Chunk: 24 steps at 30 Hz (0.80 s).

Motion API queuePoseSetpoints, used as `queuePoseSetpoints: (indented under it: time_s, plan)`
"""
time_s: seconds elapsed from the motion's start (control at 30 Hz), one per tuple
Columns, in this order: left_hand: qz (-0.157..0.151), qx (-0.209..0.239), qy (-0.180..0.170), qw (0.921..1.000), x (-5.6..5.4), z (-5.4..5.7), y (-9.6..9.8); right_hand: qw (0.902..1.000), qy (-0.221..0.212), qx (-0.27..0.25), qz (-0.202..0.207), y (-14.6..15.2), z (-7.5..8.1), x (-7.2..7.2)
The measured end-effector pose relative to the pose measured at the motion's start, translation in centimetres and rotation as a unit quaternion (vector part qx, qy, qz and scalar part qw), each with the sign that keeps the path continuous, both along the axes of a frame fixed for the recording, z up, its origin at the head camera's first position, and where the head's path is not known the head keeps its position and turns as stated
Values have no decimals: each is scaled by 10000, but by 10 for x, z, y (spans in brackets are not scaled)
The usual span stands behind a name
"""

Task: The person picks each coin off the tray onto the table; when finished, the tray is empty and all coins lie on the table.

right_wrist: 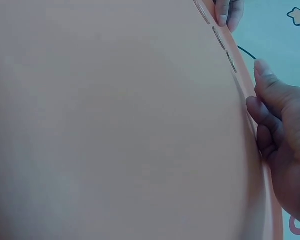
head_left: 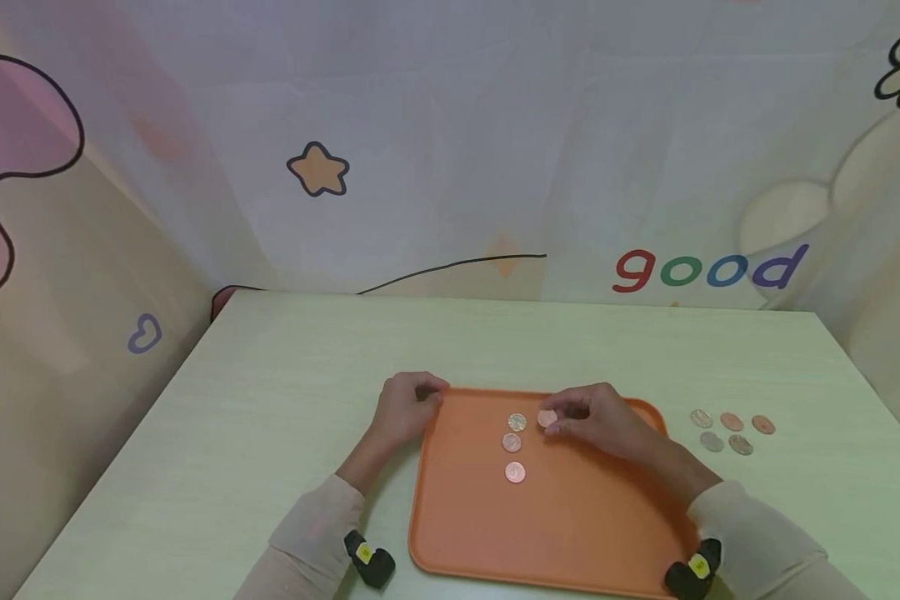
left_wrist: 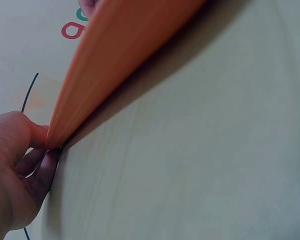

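An orange tray [head_left: 540,533] lies on the table. My left hand [head_left: 408,408] is at its far left corner, and the left wrist view shows that thumb and fingers [left_wrist: 37,137] pinching the rim. Over the tray's far part, my right hand [head_left: 596,417] holds a copper-coloured coin [head_left: 547,418] at the tips of thumb and fingers. To the left of that coin, a yellowish coin [head_left: 517,422], a reddish coin [head_left: 512,442] and a pinkish coin [head_left: 515,472] form a rough column on the tray. In the right wrist view the held coin is hidden.
Several more coins [head_left: 731,422] lie in two rows on the pale table [head_left: 232,467], right of the tray. A printed cloth backdrop [head_left: 450,167] rises behind the table's far edge. Each wrist wears a small black device [head_left: 371,562].
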<state>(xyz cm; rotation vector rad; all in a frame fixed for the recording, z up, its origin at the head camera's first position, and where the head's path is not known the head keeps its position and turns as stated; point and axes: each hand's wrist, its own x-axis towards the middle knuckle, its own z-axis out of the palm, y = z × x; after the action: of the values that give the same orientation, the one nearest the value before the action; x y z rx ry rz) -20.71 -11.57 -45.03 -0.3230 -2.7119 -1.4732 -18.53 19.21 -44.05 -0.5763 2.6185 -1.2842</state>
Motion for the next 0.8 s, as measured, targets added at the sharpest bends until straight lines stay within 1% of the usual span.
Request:
queuePoseSetpoints:
  time_s: [0.1,0.3,0.5,0.8]
  plan:
    - [-13,23,-18,10000,0,-1,0,10000,-7,-25,-9,0,1,1]
    - [-20,32,-35,10000,-1,-2,0,9998,32,8,-218,1,8,6]
    - [-11,75,-10,10000,0,-1,0,9993,89,52,-371,8,17,12]
    - [2,66,21,10000,0,-1,0,9985,214,84,-495,19,24,15]
